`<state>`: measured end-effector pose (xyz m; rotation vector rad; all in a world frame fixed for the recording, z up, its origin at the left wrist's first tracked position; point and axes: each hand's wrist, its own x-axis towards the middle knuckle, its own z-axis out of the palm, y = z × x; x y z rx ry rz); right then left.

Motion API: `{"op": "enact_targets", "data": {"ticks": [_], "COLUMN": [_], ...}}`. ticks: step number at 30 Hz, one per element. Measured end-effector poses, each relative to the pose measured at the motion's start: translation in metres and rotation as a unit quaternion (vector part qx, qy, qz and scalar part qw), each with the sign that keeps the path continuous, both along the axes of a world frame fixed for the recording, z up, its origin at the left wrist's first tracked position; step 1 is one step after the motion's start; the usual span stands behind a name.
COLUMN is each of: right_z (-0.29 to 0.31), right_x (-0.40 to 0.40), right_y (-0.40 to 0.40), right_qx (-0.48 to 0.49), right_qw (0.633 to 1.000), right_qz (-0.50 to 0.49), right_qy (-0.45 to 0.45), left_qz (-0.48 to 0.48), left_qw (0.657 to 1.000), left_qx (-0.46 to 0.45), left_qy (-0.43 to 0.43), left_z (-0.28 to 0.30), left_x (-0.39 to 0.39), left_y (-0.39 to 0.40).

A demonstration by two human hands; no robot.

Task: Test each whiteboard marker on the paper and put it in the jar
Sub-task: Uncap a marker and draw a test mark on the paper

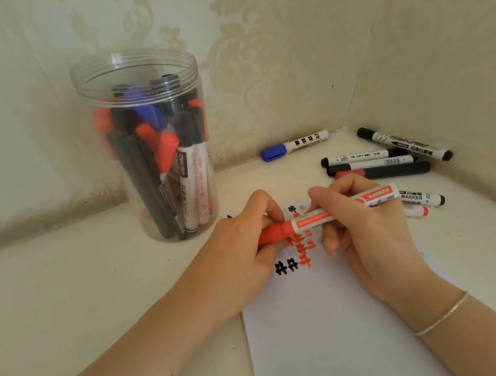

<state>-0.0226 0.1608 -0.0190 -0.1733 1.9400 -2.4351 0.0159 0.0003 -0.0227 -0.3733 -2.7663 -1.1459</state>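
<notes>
The right hand [360,225] hides part of two markers [422,202] behind it.

One clear plastic jar [145,145], one white paper sheet [328,331], seven loose markers at right, one red-capped marker [325,215] held.

Both hands hold a red marker [326,216] level over the far end of the paper [334,330]. The left hand [242,244] grips its red cap [275,232]; the right hand [360,228] grips the white barrel. Black and red test marks [294,261] show on the paper between the hands. A clear jar [149,145], lidless and full of markers, stands far left. A blue-capped marker [293,145] lies by the wall, and more loose markers [379,163] lie at the far right.
</notes>
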Motion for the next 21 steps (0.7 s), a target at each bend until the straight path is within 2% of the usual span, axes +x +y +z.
{"op": "enact_targets", "data": {"ticks": [2, 6, 9, 11, 13, 15, 17, 18, 21], "right_z": [0.000, 0.005, 0.007, 0.005, 0.004, 0.000, -0.004, -0.005, -0.006], "right_x": [0.001, 0.000, -0.001, -0.001, -0.003, -0.004, -0.003, -0.001, 0.004], "right_y": [0.000, 0.004, 0.005, 0.004, 0.005, 0.004, -0.001, -0.004, -0.007], "right_qx": [0.003, -0.116, -0.143, -0.129, -0.081, 0.043, 0.172, 0.204, 0.224], "right_qw": [1.000, 0.987, 0.977, 0.984, 0.996, 0.994, 0.976, 0.970, 0.963], "right_qz": [0.025, 0.098, 0.131, 0.101, 0.002, -0.091, -0.105, -0.097, -0.092], "right_qy": [0.004, -0.051, -0.086, -0.071, -0.027, 0.033, 0.084, 0.094, 0.117], "left_qz": [-0.006, -0.010, -0.023, -0.024, -0.010, 0.020, 0.069, 0.096, 0.150], "left_qw": [1.000, 0.999, 0.992, 0.984, 0.979, 0.979, 0.979, 0.976, 0.969], "left_qx": [0.001, 0.049, 0.121, 0.163, 0.182, 0.188, 0.181, 0.183, 0.191], "left_qy": [0.011, 0.017, -0.032, -0.073, -0.087, -0.082, -0.070, -0.064, -0.049], "left_z": [0.002, 0.008, 0.012, 0.014, 0.017, 0.018, 0.013, 0.010, 0.001], "left_x": [0.001, 0.003, 0.003, 0.003, 0.004, 0.004, 0.006, 0.006, 0.006], "left_y": [-0.002, -0.006, -0.006, -0.006, -0.004, 0.000, 0.006, 0.008, 0.010]}}
